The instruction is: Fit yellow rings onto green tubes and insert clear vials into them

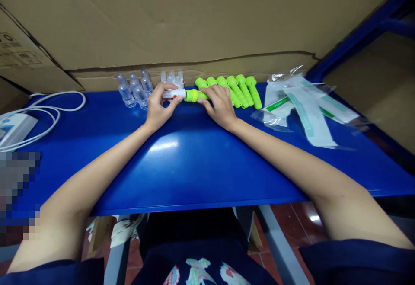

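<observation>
My left hand [161, 107] is closed around a clear-and-white plastic tube [179, 93] with a red mark on its white end. My right hand [220, 104] grips a lime-green tube [192, 96], whose wide end meets the white end of the other tube. The two lie in one line, held level above the blue table. Whether they are locked together I cannot tell. Behind my left hand are several small clear-and-white pieces [171, 78]. Beyond my right hand lies a row of several lime-green tubes [242, 90], each with a wider angled head.
Several clear ribbed plastic cylinders [139, 92] stand on the blue table [188, 168], left of my hands. Plastic-wrapped white and green packets [308, 107] are piled at the right. A white cable [55, 108] and a white box [21, 127] lie far left. Cardboard [194, 21] rises behind.
</observation>
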Available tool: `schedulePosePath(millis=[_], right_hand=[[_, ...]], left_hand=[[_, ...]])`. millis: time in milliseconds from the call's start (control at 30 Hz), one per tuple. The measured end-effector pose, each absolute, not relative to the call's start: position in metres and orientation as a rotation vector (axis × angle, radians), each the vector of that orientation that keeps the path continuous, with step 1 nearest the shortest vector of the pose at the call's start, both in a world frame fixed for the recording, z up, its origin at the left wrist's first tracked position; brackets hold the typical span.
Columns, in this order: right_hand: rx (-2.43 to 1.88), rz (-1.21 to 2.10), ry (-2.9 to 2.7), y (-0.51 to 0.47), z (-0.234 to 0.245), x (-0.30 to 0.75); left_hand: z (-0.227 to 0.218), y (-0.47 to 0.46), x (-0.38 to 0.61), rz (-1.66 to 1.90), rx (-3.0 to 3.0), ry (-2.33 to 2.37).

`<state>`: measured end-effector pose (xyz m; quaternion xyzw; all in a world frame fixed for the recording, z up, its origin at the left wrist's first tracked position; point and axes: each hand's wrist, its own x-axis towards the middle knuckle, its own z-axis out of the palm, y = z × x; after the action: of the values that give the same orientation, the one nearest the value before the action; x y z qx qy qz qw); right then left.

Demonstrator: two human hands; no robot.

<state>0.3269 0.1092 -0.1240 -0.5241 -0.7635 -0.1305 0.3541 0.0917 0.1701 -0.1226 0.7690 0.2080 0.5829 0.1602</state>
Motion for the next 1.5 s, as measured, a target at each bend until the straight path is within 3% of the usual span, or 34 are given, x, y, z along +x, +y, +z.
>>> schedulePosePath(millis=[500, 867, 1133, 1500], right_hand=[[-1.168, -0.312, -2.034, 0.111, -0.128, 0.328], [-1.177, -0.185, -1.783, 0.11, -0.125, 0.331], [-0.894, -0.105, -1.76, 0.091, -0.115, 0.323], [-0.554, -0.105, -1.838, 0.089, -0.121, 0.294]], left_hand=[[-0.111, 0.157, 0.094, 1.714, 2.555, 0.462], [-0.105, 0.16, 0.097, 1.705, 1.949, 0.674], [-0.059, 0.116, 0.115, 1.268, 1.635, 0.49], [-0.035, 0.064, 0.122, 1.113, 1.586, 0.436]])
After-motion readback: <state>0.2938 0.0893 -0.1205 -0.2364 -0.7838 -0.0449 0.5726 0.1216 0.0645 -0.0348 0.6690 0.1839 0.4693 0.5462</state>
